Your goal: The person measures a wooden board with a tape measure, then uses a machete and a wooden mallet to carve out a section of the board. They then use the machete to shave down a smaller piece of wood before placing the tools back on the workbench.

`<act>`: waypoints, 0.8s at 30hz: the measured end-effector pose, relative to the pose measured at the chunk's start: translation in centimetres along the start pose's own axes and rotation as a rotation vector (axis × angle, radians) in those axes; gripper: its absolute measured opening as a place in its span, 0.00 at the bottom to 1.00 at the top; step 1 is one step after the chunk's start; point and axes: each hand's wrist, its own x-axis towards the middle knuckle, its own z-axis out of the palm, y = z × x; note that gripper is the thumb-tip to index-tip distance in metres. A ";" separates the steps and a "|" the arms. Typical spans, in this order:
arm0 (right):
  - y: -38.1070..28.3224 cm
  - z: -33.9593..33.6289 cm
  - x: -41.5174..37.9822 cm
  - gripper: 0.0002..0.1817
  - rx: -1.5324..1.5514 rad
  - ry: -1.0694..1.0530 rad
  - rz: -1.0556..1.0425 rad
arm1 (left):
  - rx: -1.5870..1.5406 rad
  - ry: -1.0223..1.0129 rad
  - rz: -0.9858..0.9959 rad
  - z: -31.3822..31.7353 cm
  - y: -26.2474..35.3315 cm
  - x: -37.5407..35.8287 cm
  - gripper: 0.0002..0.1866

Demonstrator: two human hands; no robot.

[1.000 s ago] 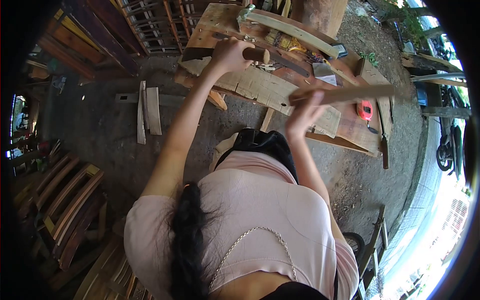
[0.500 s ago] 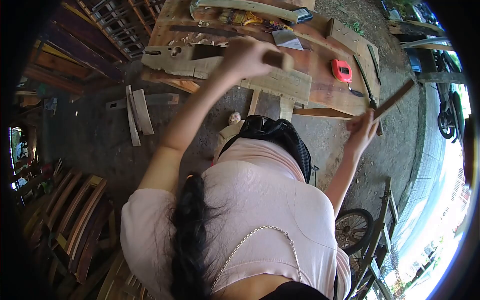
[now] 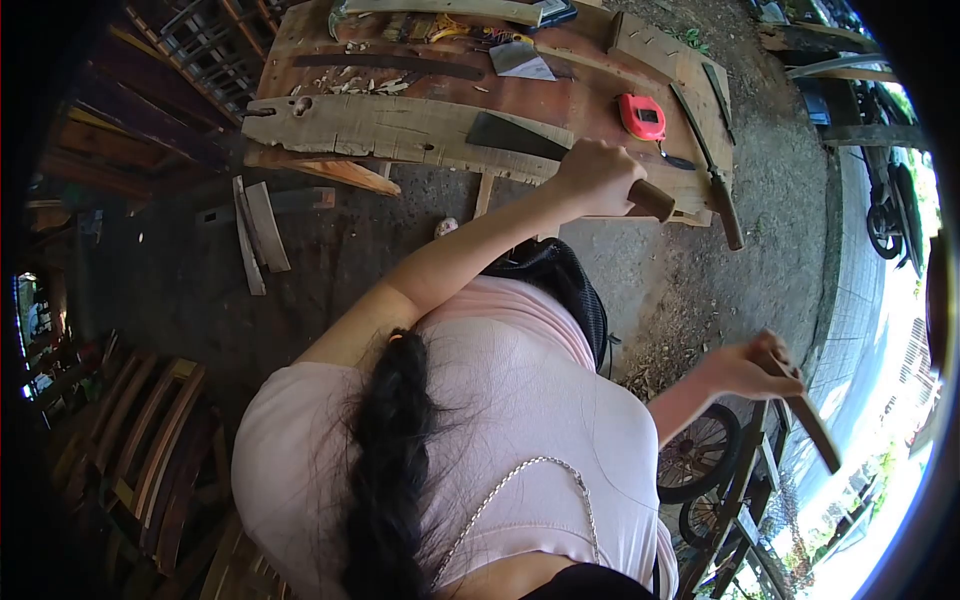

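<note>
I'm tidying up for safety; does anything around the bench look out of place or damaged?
Two things: a long tool's handle juts past the right end of the bench, where it might get knocked. The plank looks ragged along its near edge, with wood chips scattered behind it.

Two hands (image 3: pixel 600 178) (image 3: pixel 750 370), one hand-held blade (image 3: pixel 508 135), one hand-held wooden stick (image 3: pixel 815 435), one bench (image 3: pixel 585 100), one red tape measure (image 3: pixel 642 117), two spoked wheels (image 3: pixel 697 455).
</note>
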 end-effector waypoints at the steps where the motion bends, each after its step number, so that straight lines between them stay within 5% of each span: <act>1: 0.8 1.9 -3.8 0.20 0.042 0.000 0.051 | 0.013 0.020 -0.019 -0.3 -0.5 -0.1 0.09; 2: 2.0 1.8 -7.7 0.19 -0.148 -0.082 0.238 | 0.025 0.040 -0.039 -0.6 -0.8 -0.2 0.08; 3: 5.4 -1.7 -9.7 0.16 -0.368 -0.869 0.053 | 0.043 0.068 -0.035 -0.8 -1.2 -0.3 0.08; 4: -0.6 2.4 -12.0 0.18 -0.368 -0.854 0.882 | 0.051 0.072 -0.037 -1.3 -2.1 -0.4 0.08; 7: 1.7 0.5 -9.5 0.17 -0.336 -0.865 0.613 | 0.163 0.026 -0.206 -3.5 -5.1 -1.4 0.07; 10: 0.5 2.3 -4.8 0.10 -0.303 -0.674 0.479 | 0.112 0.121 -0.214 -5.4 -7.1 -3.0 0.06; 12: 1.0 4.1 -4.1 0.11 -0.176 -0.225 0.340 | 0.164 0.162 -0.219 -6.3 -8.2 -3.7 0.06; 13: 3.3 3.4 -5.7 0.16 -0.217 -0.333 0.135 | 0.140 0.127 -0.245 -6.9 -8.3 -3.9 0.07; 16: 2.4 6.2 -15.1 0.16 -0.043 -0.477 0.419 | 0.153 0.117 -0.266 -7.8 -9.0 -4.5 0.07; 18: 1.4 5.4 -17.7 0.14 -0.265 -1.099 1.135 | 0.195 0.202 -0.254 -8.6 -10.8 -5.6 0.06; 21: 1.7 6.9 -12.5 0.11 -0.149 -1.036 0.767 | 0.190 0.283 -0.263 -10.7 -13.1 -7.0 0.05; 24: 0.9 10.5 -9.8 0.18 0.000 -0.522 0.562 | 0.170 0.315 -0.254 -11.5 -14.6 -8.1 0.05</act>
